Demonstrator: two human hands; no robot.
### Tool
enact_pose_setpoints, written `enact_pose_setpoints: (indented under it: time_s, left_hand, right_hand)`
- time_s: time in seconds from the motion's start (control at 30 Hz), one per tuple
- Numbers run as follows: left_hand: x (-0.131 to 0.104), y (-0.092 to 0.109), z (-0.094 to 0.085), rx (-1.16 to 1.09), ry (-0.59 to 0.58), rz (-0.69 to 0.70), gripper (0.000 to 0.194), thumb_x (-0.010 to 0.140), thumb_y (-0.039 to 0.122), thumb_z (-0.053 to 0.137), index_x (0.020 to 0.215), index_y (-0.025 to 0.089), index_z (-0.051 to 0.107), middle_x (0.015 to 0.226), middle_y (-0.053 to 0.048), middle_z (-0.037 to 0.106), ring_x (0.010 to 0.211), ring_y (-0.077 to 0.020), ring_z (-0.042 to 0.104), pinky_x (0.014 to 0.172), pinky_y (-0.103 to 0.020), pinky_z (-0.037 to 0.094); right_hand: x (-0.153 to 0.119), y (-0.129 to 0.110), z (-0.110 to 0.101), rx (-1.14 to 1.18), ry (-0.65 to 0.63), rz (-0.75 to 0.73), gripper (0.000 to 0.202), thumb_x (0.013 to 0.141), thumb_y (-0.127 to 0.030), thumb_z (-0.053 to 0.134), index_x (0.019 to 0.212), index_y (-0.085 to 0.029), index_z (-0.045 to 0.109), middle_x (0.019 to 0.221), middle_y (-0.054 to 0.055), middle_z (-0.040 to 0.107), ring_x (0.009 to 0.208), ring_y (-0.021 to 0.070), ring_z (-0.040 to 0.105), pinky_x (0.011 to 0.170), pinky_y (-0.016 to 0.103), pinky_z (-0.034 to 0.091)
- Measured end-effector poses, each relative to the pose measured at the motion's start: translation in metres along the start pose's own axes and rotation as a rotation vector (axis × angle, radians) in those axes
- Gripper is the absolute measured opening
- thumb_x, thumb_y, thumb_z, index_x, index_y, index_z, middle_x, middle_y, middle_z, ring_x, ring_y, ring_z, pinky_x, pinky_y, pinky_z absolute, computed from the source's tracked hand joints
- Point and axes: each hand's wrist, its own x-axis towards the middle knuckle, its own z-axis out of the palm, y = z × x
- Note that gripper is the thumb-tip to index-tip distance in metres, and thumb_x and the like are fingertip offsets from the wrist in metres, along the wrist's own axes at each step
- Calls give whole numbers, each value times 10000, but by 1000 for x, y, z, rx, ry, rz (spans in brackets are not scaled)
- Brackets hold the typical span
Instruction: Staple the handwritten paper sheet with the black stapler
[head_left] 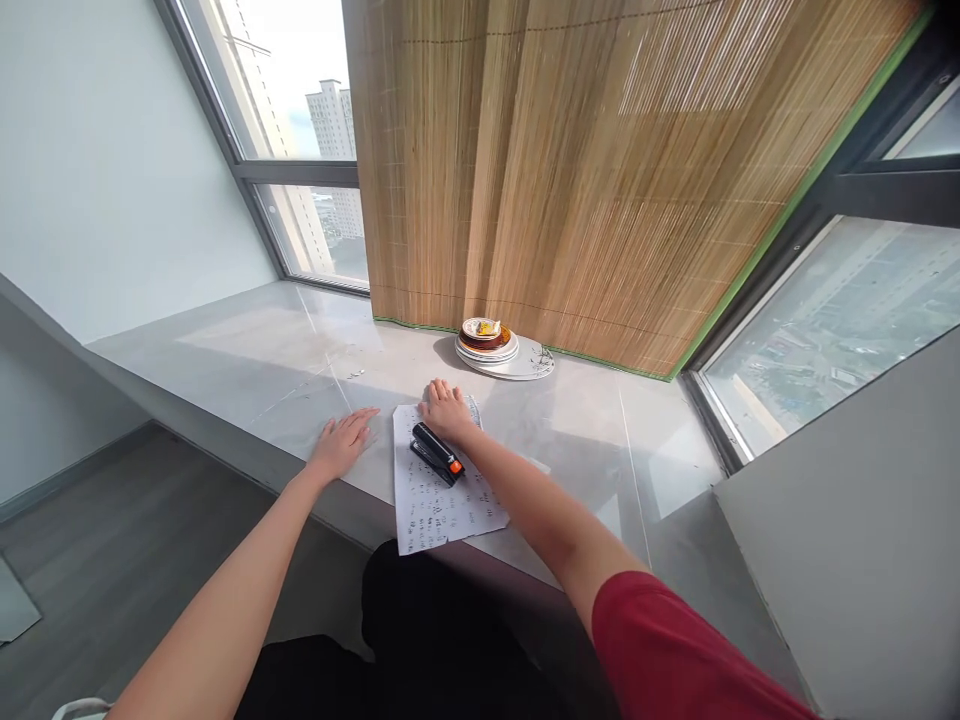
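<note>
On the window ledge lies a sheet of paper [417, 515] covered in handwritten marks, its near end jutting past the ledge's front edge. A black stapler [437, 453] with an orange-red button rests on the sheet, slanting toward me. My right hand [445, 408] lies flat over the paper's far edge, just beyond the stapler, fingers stretched out and gripping nothing. To the left of the paper, my left hand [344, 444] is flat on the ledge with its fingers extended, apart from the sheet. Part of the paper is hidden beneath my right hand and forearm.
Behind the paper, a stack of plates and a brown dish [486, 350] sits on a white oval board [536, 362]. Small white bits [357, 374] lie on the ledge [247, 370]. A bamboo blind [525, 180] hangs at the back, with windows either side.
</note>
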Motion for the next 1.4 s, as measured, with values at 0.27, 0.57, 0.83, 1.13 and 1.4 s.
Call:
enact_pose_setpoints:
  time_s: [0.27, 0.57, 0.83, 1.13, 1.4]
  left_hand:
    - [4, -12, 7, -61, 52, -20, 592, 1100, 388, 215, 1610, 261, 487, 1638, -60, 560, 1519, -290, 503, 1315, -539, 269]
    - [1, -12, 10, -17, 56, -20, 546, 1109, 328, 244, 1576, 254, 518, 1602, -95, 589, 1516, -282, 510, 1313, -559, 273]
    - [5, 78, 35, -289, 280, 157, 527, 869, 12, 374, 1242, 189, 701, 1490, -133, 627, 1436, -276, 558, 1233, -502, 443]
    - [0, 143, 61, -484, 157, 203, 326, 980, 181, 500, 1232, 218, 703, 1456, -142, 655, 1422, -306, 561, 1278, -532, 368]
    - [-1, 139, 59, -440, 113, 169, 436, 987, 176, 457, 1344, 209, 707, 1564, -129, 607, 1504, -280, 506, 1302, -516, 353]
  right_hand:
    - [30, -39, 14, 55, -17, -43, 696, 1132, -431, 273, 1718, -63, 202, 1818, 162, 135, 1700, 277, 87, 1367, 547, 56]
    - [-14, 37, -14, 22, 20, 86, 704, 1121, -430, 313, 1716, -62, 239, 1810, 165, 168, 1695, 285, 126, 1366, 509, 80]
    - [-38, 78, -36, 57, 129, 121, 584, 1108, -370, 395, 1632, -112, 407, 1761, 190, 328, 1655, 286, 246, 1328, 496, 192]
    - [-124, 58, -56, 205, 233, -45, 324, 1085, -481, 480, 1090, -215, 665, 1048, 61, 705, 961, 222, 681, 856, 328, 527]
    - [-174, 84, -54, 345, 229, -181, 384, 821, -107, 753, 1185, -214, 698, 1119, 81, 753, 1014, 258, 696, 892, 370, 541]
